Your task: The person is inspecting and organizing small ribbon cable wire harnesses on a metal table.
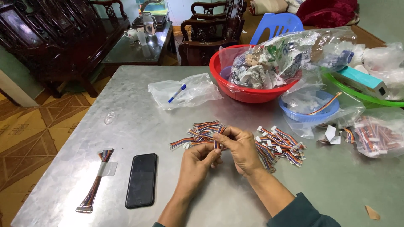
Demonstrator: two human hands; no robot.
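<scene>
Bridging both hands (pixel 223 153): ribbon cable (pixel 216 143)

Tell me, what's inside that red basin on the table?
The red basin holds a clear plastic bag stuffed with crumpled white and printed packets. Anything beneath the bag, and the basin's bottom, is covered and cannot be seen.

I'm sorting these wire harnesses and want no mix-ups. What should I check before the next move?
1. Both hands on one harness: left hand and right hand pinch a rainbow ribbon cable: ok.
2. Grip on its connector: cannot tell.
3. Loose harness pile within reach: ok.
4. Taped bundle kept apart: ok.
5. Phone away from the cables: ok.
</scene>
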